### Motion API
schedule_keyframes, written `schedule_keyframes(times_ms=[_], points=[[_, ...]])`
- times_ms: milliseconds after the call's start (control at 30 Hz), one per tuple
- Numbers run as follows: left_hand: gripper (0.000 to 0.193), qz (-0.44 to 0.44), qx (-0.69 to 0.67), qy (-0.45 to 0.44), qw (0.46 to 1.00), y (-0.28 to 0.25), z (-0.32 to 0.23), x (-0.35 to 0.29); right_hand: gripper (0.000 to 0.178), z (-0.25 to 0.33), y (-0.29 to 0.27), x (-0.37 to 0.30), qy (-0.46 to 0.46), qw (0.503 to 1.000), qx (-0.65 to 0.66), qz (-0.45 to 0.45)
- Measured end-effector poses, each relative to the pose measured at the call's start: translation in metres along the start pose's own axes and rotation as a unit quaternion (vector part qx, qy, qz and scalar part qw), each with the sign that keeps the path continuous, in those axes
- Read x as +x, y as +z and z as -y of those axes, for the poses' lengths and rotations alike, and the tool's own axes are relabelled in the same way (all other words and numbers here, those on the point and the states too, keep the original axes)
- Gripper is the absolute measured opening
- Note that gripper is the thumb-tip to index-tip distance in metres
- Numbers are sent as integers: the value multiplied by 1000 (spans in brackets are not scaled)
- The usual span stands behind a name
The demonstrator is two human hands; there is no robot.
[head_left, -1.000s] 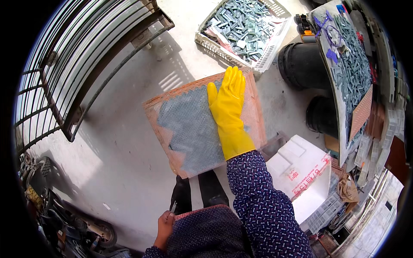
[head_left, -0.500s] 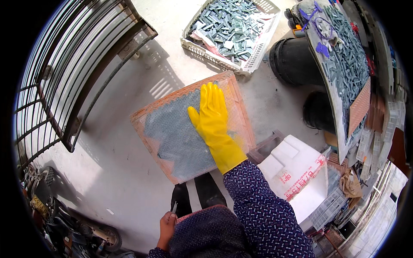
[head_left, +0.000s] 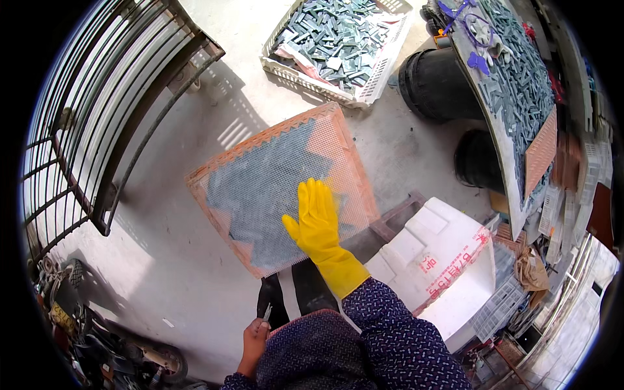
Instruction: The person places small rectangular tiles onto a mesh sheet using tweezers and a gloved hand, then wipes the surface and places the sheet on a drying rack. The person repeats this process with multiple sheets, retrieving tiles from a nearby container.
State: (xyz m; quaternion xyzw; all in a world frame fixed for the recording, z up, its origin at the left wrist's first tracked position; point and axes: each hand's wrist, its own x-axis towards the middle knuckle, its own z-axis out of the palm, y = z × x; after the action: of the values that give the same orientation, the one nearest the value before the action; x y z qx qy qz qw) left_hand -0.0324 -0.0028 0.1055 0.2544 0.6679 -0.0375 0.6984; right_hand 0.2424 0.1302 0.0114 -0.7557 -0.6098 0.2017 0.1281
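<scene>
Down at the lower middle of the frame, I see the bare left hand (head_left: 255, 339) with thumb and fingers pinched on a small grey piece (head_left: 267, 312). The right hand (head_left: 317, 224), in a yellow glove, lies flat near the centre, its fingers together and the thumb apart, over the mesh-covered panel (head_left: 260, 185) in mid-frame. A white foam box (head_left: 416, 263) sits lower right; a crate (head_left: 383, 81) of grey strips (head_left: 328, 39) stands at the top.
</scene>
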Motion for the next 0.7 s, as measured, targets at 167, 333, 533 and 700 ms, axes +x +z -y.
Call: schedule_keyframes(times_ms=[167, 333, 533, 700], points=[[21, -12, 32, 19, 999, -3, 1, 2, 70, -13, 2, 40, 29, 995, -3, -98], [22, -11, 27, 21, 999, -19, 26, 8, 70, -3, 13, 15, 26, 995, 3, -94], [22, 3, 19, 29, 999, -9, 9, 6, 67, -8, 5, 13, -27, 998, 2, -49], [23, -7, 65, 25, 998, -18, 27, 6, 68, -16, 5, 38, 27, 992, -15, -119]])
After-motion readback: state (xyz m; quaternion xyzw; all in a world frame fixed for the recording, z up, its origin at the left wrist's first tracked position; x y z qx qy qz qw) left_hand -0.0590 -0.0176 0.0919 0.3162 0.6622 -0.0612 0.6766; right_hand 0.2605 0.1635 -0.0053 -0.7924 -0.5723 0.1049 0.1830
